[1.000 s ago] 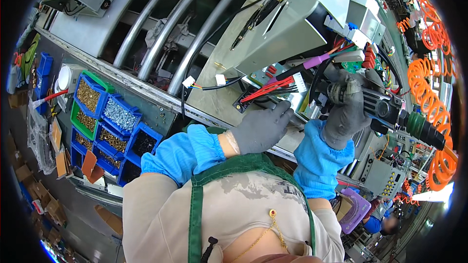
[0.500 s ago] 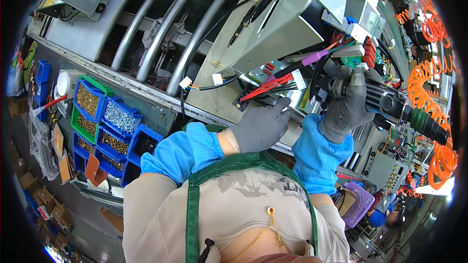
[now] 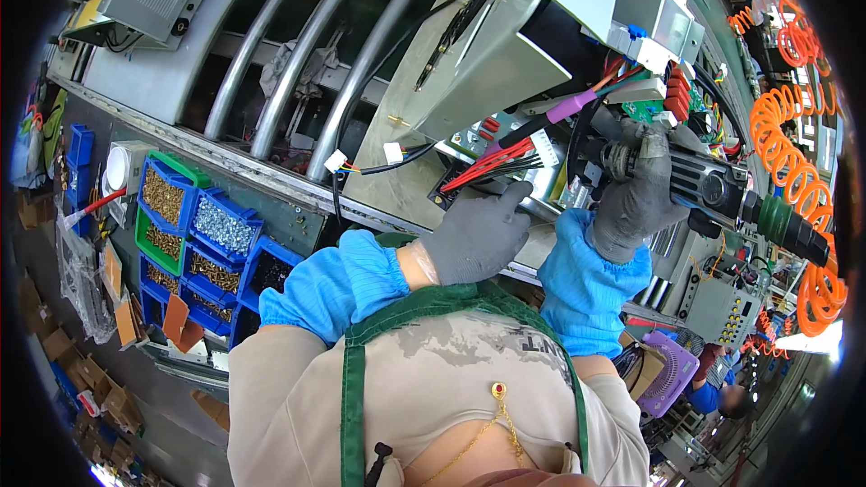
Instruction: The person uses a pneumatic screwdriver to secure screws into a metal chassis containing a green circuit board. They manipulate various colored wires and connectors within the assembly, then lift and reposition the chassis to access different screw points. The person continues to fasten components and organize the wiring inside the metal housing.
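My right hand, in a grey glove, is closed round the black body of a pneumatic screwdriver. The tool lies sideways, its green-collared end to the right and its front end toward the open grey metal housing. Beside the lower edge of that housing, my gloved left hand is curled, fingertips next to a bundle of red and black wires with a white connector. What its fingers pinch, if anything, is hidden. A green circuit board and a purple-sleeved cable show inside the housing.
Blue and green bins of screws and nuts stand at the left. Metal rollers cross the bench behind them. Orange coiled hoses hang at the right. A grey control box and a purple perforated item lie below them.
The housing and wire bundle appear shifted slightly left and up in the picture. My right hand keeps its grip on the screwdriver; my left hand has barely moved.
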### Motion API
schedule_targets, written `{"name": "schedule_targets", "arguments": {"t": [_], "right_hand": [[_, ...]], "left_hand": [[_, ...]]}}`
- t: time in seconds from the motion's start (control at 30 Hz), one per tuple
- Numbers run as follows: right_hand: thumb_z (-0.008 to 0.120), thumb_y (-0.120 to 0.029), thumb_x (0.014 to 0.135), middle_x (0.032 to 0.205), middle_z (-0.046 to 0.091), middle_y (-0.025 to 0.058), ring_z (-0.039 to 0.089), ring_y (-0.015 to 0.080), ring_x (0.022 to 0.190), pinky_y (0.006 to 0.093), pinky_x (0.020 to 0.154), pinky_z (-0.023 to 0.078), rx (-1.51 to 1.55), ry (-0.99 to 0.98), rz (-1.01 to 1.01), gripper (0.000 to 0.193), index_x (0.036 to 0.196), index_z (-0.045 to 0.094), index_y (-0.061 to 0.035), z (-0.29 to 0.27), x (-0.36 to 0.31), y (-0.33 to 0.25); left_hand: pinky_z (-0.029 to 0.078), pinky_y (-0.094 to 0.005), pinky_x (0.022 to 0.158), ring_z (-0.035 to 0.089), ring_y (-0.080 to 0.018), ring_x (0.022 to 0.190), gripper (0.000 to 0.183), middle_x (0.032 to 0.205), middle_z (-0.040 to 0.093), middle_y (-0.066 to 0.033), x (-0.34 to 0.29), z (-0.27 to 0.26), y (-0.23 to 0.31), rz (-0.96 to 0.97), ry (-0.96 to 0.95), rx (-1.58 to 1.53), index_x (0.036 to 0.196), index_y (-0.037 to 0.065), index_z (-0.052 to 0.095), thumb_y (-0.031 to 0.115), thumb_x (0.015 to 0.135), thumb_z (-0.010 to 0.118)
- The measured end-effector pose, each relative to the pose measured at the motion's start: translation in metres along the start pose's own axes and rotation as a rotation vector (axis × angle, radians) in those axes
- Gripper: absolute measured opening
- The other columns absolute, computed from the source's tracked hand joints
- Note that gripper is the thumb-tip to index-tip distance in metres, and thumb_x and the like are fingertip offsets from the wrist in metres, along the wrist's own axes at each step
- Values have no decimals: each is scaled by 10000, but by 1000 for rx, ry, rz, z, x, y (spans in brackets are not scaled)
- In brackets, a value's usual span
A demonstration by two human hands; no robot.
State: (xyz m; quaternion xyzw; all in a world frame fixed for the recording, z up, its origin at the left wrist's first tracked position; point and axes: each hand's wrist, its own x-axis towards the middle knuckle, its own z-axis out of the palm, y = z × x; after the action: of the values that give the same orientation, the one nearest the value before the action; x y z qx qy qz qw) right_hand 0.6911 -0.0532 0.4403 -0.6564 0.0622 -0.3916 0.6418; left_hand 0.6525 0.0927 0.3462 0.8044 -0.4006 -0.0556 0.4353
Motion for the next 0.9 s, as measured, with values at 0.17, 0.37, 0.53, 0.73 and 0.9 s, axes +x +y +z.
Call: {"name": "schedule_targets", "arguments": {"t": [0.17,0.37,0.53,0.73,0.9], "right_hand": [[628,-8,817,771,614,128,577,138,567,232,438,442,-29,41,-3,233,1033,542,-14,1,-1,1],[624,40,796,864,614,121,600,153,668,278,598,518,-46,80,-53,292,1066,528,-13,-6,-3,11],[629,108,766,909,615,99,585,122,724,261,655,501,-8,3,-35,380,1108,521,-20,-5,-4,4],[647,102,753,897,618,109,586,127,703,248,616,490,-58,70,-46,384,1102,523,0,-7,-4,11],[657,74,758,884,620,102,586,127,698,246,616,490,-16,7,-77,373,1099,525,-2,-11,-1,12]], "left_hand": [[499,-394,530,604,-282,595,117,1195,494,-174,1,-2,1,22,24,-25,741,63,550,165,778,593],[502,-391,542,605,-283,593,92,1195,495,-176,3,-6,1,10,-3,-45,732,70,554,147,764,594],[504,-385,545,612,-284,605,89,1199,502,-178,3,-6,2,-9,-22,-43,735,68,557,143,766,593],[502,-386,537,614,-278,606,97,1203,504,-175,3,-6,1,-10,-28,-34,741,64,560,149,774,594],[499,-381,526,610,-271,595,94,1201,506,-172,1,-5,1,28,11,-8,751,64,564,148,772,599]]}}
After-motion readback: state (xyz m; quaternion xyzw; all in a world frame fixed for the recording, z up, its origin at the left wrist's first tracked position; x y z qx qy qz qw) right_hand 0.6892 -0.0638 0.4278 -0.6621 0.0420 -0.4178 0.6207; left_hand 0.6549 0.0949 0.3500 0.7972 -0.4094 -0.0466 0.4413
